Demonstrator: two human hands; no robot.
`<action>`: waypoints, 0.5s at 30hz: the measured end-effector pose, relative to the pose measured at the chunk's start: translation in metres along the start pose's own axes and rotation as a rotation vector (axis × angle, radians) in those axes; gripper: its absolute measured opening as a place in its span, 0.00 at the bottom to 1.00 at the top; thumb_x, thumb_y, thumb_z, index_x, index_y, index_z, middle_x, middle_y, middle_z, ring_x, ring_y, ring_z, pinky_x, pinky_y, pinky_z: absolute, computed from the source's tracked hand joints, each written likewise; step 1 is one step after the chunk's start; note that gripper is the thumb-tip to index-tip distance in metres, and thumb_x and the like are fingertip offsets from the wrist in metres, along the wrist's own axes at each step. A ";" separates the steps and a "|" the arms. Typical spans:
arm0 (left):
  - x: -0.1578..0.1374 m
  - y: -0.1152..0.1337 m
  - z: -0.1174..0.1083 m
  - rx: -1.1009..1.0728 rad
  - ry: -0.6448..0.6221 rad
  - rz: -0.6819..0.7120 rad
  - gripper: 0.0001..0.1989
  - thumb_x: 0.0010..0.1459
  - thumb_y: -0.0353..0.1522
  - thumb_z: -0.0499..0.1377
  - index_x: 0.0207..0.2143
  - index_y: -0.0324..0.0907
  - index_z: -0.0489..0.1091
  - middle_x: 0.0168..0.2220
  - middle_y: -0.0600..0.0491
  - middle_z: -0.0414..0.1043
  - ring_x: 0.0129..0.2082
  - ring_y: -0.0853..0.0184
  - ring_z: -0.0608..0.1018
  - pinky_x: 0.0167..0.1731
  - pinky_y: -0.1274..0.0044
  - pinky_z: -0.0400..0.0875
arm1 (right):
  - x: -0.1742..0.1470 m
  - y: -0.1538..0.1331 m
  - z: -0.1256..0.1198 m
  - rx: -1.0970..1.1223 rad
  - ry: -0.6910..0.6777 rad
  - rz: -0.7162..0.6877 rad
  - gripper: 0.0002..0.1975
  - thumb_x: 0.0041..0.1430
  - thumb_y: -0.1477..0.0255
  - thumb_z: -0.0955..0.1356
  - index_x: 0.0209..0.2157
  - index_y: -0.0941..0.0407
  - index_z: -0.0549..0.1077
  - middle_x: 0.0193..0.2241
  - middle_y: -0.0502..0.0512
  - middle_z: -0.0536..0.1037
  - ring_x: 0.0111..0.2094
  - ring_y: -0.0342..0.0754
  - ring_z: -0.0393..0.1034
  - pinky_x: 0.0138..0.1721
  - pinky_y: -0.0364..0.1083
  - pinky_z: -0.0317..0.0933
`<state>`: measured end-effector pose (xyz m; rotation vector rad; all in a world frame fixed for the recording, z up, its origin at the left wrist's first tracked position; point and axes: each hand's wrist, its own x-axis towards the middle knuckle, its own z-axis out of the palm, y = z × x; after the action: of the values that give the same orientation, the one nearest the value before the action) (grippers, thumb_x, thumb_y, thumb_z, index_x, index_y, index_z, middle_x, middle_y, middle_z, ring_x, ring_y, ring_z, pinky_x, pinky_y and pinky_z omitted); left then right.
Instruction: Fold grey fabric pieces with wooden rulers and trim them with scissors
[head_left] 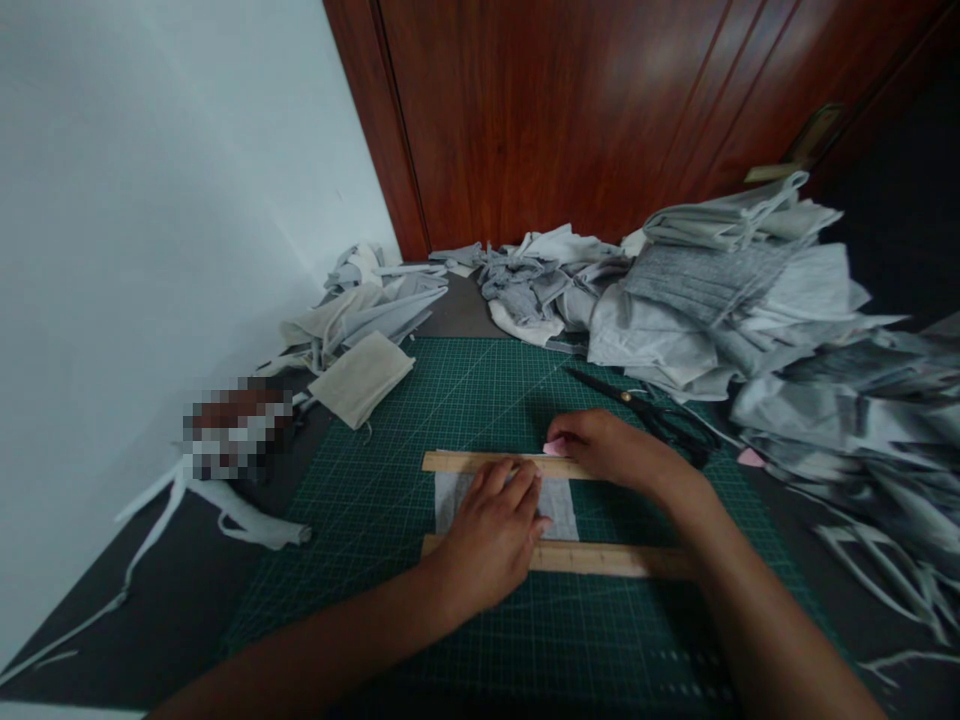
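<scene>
Left hand point(491, 530) lies flat across the upper ruler point(454, 462) and the grey cloth point(561, 508) on the green mat point(480, 385); the right hand point(596, 443) pinches a pink piece point(554, 447) at that ruler's far edge. Ruler markings are too small to read.

Mat point(480, 390) on surface point(142, 570). Cloth piece point(561, 505) on mat, far ruler point(456, 461) over its far edge, near ruler point(611, 559) along its near edge. Scissors point(628, 398) behind-right. Left pile point(375, 310), right pile point(690, 300); door point(555, 110) behind.
</scene>
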<state>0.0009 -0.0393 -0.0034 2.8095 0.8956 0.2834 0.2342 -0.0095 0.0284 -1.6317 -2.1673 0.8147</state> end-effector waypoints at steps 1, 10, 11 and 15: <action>0.000 0.000 0.000 0.003 0.000 0.001 0.22 0.72 0.36 0.53 0.62 0.34 0.66 0.64 0.43 0.67 0.65 0.51 0.65 0.65 0.59 0.62 | -0.001 -0.001 -0.001 0.000 -0.006 -0.003 0.11 0.64 0.76 0.65 0.33 0.53 0.79 0.32 0.53 0.82 0.36 0.50 0.75 0.38 0.45 0.59; 0.000 0.000 0.000 -0.010 0.010 0.004 0.21 0.72 0.36 0.53 0.61 0.34 0.68 0.63 0.43 0.67 0.64 0.51 0.65 0.65 0.58 0.62 | -0.003 -0.015 0.001 -0.234 0.008 0.041 0.10 0.65 0.76 0.66 0.31 0.54 0.78 0.33 0.58 0.83 0.39 0.54 0.77 0.38 0.47 0.59; 0.000 0.000 0.000 -0.014 0.008 0.000 0.21 0.72 0.36 0.53 0.61 0.34 0.68 0.63 0.43 0.67 0.64 0.51 0.65 0.65 0.59 0.62 | -0.004 -0.018 0.002 -0.269 0.013 0.036 0.10 0.65 0.76 0.66 0.32 0.54 0.78 0.34 0.59 0.83 0.39 0.55 0.77 0.38 0.47 0.59; 0.000 0.000 0.000 -0.024 0.018 0.004 0.21 0.72 0.36 0.53 0.61 0.34 0.68 0.63 0.42 0.67 0.65 0.51 0.65 0.66 0.59 0.62 | -0.006 -0.028 0.005 -0.371 0.002 -0.009 0.10 0.67 0.77 0.66 0.33 0.55 0.78 0.36 0.60 0.82 0.41 0.55 0.77 0.39 0.48 0.60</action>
<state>0.0009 -0.0393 -0.0035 2.7914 0.8840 0.3184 0.2119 -0.0213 0.0422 -1.7824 -2.4328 0.4221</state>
